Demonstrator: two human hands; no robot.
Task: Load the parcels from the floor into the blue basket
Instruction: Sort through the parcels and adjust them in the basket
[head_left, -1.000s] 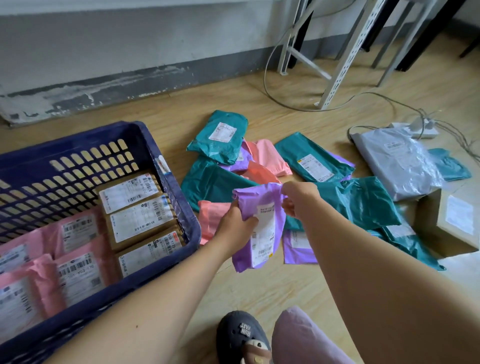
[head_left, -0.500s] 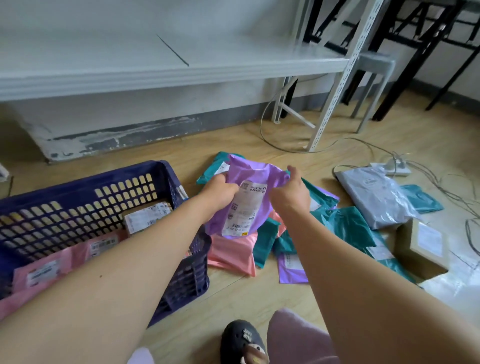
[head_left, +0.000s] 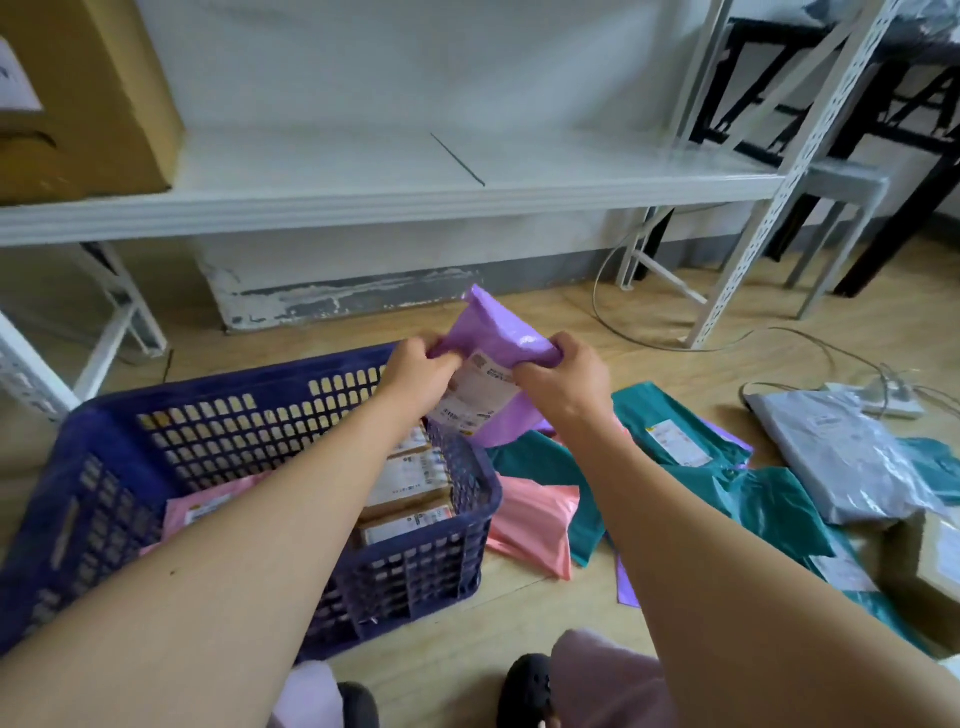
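The purple parcel (head_left: 498, 358) is up off the floor, held in the air just over the far right corner of the blue basket (head_left: 228, 383), with its white label (head_left: 478, 395) turned toward the camera. Both hands have it. The left hand (head_left: 421, 371) pinches one upper edge and the right hand (head_left: 566, 382) bunches the other, fingers curled into the film on each side.

I read this as the carry step: the lift is made, the drop is not. Next I would call for a short swing leftward over the rim and a release into open room (brown boxes (head_left: 410, 480) are already stacked on the basket's right side, and pink mailers (head_left: 208, 506) lie further left). The parcel probably wants to go down flat, or on edge beside them.

The mailer is thin glossy poly, crumpled where it is gripped and sagging below the hands. I judge it light, slippery and flat inside. The basket is rigid plastic with slotted lattice walls. On the pale wood-look floor outside it lie:

- a pink mailer (head_left: 535, 525) just beside the basket's wall
- several overlapping teal mailers (head_left: 774, 499)
- a crinkly grey bag (head_left: 841, 457)
- a cardboard box (head_left: 930, 566) at the right edge

Plenty is left to load.
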